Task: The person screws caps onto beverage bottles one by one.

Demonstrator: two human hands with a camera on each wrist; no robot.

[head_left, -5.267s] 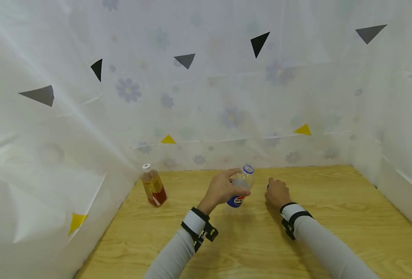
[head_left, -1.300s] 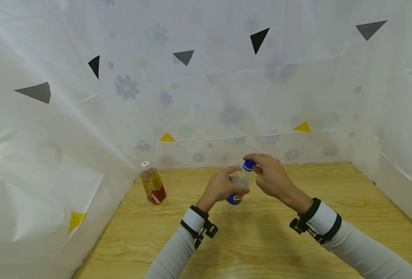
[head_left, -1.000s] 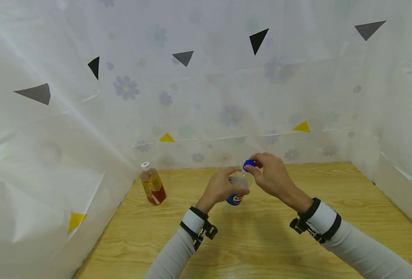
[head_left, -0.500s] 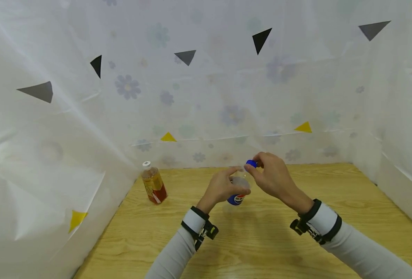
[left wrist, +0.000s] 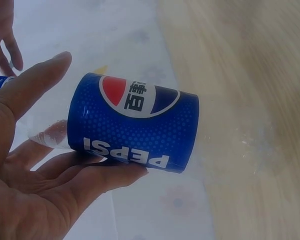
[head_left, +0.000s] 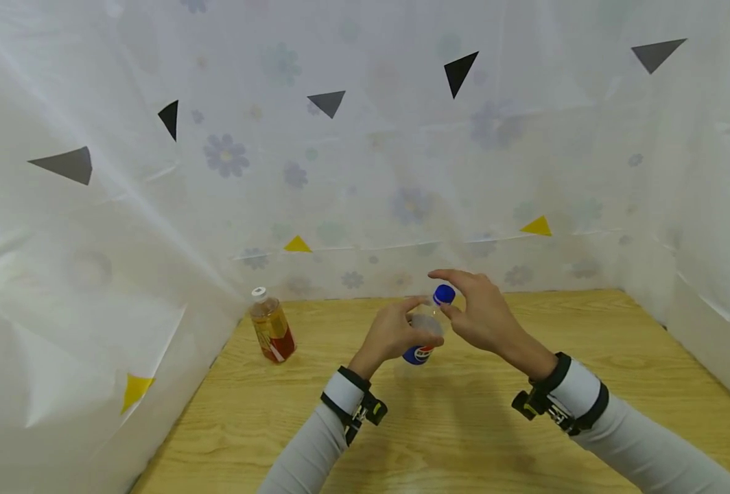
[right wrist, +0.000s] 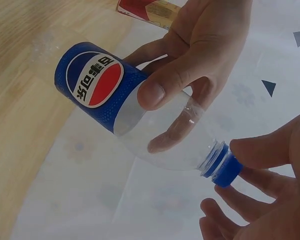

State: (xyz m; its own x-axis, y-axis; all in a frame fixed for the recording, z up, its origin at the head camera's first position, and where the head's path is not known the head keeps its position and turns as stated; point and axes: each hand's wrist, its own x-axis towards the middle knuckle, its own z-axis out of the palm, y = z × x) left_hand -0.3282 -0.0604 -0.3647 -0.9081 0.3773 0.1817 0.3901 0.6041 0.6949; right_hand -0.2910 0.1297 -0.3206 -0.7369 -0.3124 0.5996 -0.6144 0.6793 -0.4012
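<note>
My left hand (head_left: 388,336) grips a clear plastic Pepsi bottle (head_left: 417,355) round its upper body, thumb on one side and fingers on the other. The bottle leans with its neck up and to the right; its blue label (left wrist: 132,127) shows in the left wrist view, and above the label the plastic is see-through. A blue cap (right wrist: 228,172) sits on the neck, with a blue ring and clear thread showing below it. My right hand (head_left: 485,317) is at the cap with fingers spread. Its thumb (right wrist: 260,150) touches the cap's side, while the index finger stretches out above it.
A second bottle (head_left: 272,333), with a white cap and reddish-brown contents, stands at the back left of the wooden table (head_left: 439,439). White sheeting (head_left: 371,171) with flower prints and triangle stickers encloses the table at the back and sides.
My right hand has come up from the table to the bottle's mouth, and the blue cap now sits there. Since half a second ago its fingers have spread off the cap. The left hand has kept its grip.
</note>
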